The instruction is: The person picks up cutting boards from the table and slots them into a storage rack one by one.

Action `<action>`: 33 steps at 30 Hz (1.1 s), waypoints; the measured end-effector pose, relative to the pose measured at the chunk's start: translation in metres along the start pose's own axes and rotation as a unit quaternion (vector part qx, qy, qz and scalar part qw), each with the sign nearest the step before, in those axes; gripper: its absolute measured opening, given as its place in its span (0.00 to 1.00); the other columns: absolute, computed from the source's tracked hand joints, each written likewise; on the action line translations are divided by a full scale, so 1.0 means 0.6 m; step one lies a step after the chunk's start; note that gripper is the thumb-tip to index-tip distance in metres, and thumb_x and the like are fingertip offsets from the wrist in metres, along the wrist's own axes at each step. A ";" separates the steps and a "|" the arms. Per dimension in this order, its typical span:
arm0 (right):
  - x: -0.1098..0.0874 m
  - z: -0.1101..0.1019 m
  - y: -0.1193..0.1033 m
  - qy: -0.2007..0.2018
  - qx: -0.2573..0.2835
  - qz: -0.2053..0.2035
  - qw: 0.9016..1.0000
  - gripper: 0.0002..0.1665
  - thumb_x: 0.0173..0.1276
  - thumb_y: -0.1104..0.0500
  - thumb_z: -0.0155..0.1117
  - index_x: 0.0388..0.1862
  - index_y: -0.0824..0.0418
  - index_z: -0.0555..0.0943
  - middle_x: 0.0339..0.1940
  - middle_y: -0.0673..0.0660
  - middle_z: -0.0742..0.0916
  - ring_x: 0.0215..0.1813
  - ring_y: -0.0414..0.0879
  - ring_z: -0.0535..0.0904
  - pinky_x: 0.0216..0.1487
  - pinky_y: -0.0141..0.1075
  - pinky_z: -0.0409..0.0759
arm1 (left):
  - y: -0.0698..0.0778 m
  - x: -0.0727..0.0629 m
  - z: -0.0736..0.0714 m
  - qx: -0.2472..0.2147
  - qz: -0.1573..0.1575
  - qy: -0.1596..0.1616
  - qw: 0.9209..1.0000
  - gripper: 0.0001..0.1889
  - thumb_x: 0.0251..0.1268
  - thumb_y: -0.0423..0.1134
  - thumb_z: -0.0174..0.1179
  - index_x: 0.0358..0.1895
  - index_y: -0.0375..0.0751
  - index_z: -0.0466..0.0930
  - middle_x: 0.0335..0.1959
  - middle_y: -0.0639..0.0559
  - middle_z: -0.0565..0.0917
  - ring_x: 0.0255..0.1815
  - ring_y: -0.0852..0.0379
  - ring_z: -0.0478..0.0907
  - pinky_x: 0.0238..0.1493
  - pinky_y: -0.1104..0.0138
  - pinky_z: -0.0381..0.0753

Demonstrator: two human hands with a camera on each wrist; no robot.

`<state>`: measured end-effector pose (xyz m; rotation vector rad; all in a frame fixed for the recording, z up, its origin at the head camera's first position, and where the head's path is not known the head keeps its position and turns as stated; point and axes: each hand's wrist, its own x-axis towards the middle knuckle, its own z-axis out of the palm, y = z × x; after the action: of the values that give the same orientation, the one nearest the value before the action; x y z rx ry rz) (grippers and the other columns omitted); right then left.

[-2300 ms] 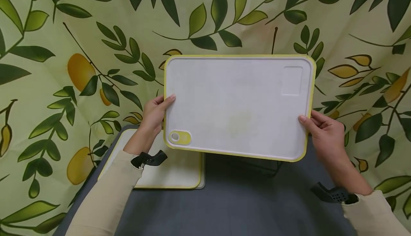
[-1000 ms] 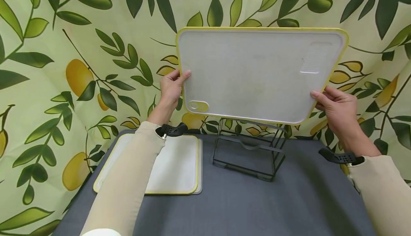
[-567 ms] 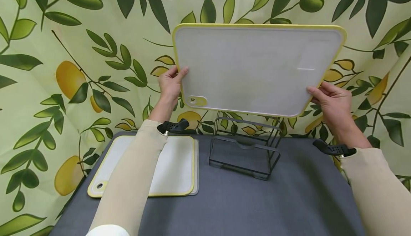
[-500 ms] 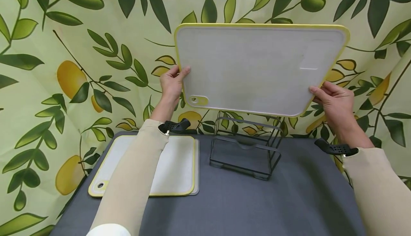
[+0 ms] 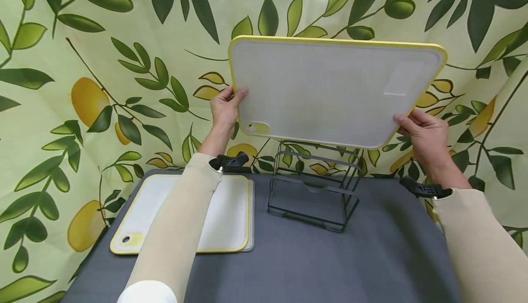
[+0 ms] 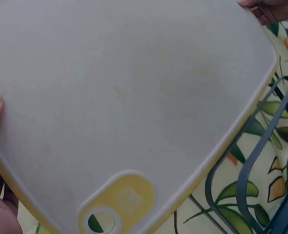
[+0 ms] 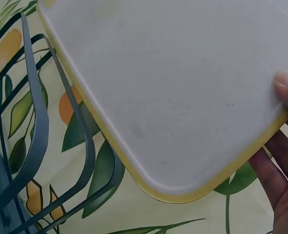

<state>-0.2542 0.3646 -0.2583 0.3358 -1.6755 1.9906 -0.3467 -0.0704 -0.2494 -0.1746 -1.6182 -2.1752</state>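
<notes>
Both hands hold up a white cutting board point(image 5: 321, 87) with a yellow rim and a yellow-ringed hole at its lower left corner. My left hand point(image 5: 224, 109) pinches the left edge, thumb on the front face. At the right edge, near the lower corner, my right hand point(image 5: 426, 133) grips the board with its fingers behind. Just below and behind the board's lower edge stands a dark wire rack point(image 5: 313, 188), its upper back part overlapped by the board. The left wrist view shows the hole point(image 6: 101, 222) close up; in the right wrist view the board's bottom corner point(image 7: 178, 192) lies beside the rack's bars.
Another yellow-rimmed white cutting board point(image 5: 222, 216) lies flat at the left of the grey table point(image 5: 288, 266), partly covered by the left sleeve. A pale board edge point(image 5: 251, 216) shows under it. Behind hangs a leaf-patterned cloth point(image 5: 123, 83).
The held board has been raised from over the table to above the rack and tipped back, uncovering the rack. Lately its right end has dipped slightly. Both hands keep their grip.
</notes>
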 end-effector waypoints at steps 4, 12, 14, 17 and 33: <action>0.000 -0.004 0.007 0.000 0.001 -0.002 1.000 0.20 0.63 0.74 0.68 0.55 0.69 0.85 0.39 0.50 0.93 0.39 0.39 0.91 0.38 0.28 0.86 | -0.007 0.002 0.002 0.002 0.006 -0.003 1.000 0.21 0.62 0.35 0.71 0.59 0.39 0.84 0.49 0.45 0.90 0.37 0.67 0.85 0.41 0.71 0.84; 0.003 -0.002 0.016 0.002 0.006 -0.012 1.000 0.20 0.63 0.74 0.68 0.54 0.69 0.86 0.37 0.51 0.93 0.38 0.39 0.91 0.37 0.28 0.86 | -0.013 0.004 0.004 0.006 0.008 0.009 1.000 0.20 0.63 0.36 0.70 0.59 0.40 0.84 0.47 0.48 0.90 0.38 0.68 0.84 0.44 0.70 0.85; 0.003 0.000 0.016 0.007 0.003 -0.012 1.000 0.19 0.63 0.74 0.68 0.54 0.69 0.86 0.36 0.50 0.93 0.37 0.39 0.91 0.37 0.28 0.86 | -0.015 0.003 0.006 0.000 0.010 0.011 1.000 0.21 0.63 0.36 0.70 0.59 0.39 0.84 0.45 0.51 0.89 0.38 0.68 0.84 0.46 0.69 0.85; 0.002 0.000 0.017 0.011 -0.002 -0.015 1.000 0.19 0.63 0.75 0.67 0.54 0.69 0.86 0.36 0.50 0.93 0.37 0.38 0.91 0.36 0.27 0.86 | -0.020 0.000 0.008 -0.001 0.017 0.010 1.000 0.20 0.64 0.37 0.70 0.59 0.38 0.84 0.42 0.54 0.89 0.38 0.67 0.84 0.46 0.68 0.85; -0.006 -0.015 0.019 0.009 -0.028 0.008 1.000 0.22 0.62 0.72 0.70 0.57 0.66 0.85 0.38 0.47 0.93 0.37 0.36 0.90 0.36 0.25 0.85 | -0.050 -0.010 0.006 0.002 0.001 0.017 1.000 0.20 0.62 0.38 0.71 0.58 0.39 0.85 0.54 0.37 0.87 0.37 0.66 0.85 0.43 0.70 0.85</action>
<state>-0.2562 0.3715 -0.2718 0.2837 -1.7255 1.9483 -0.3538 -0.0584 -0.2769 -0.1369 -1.6027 -2.1615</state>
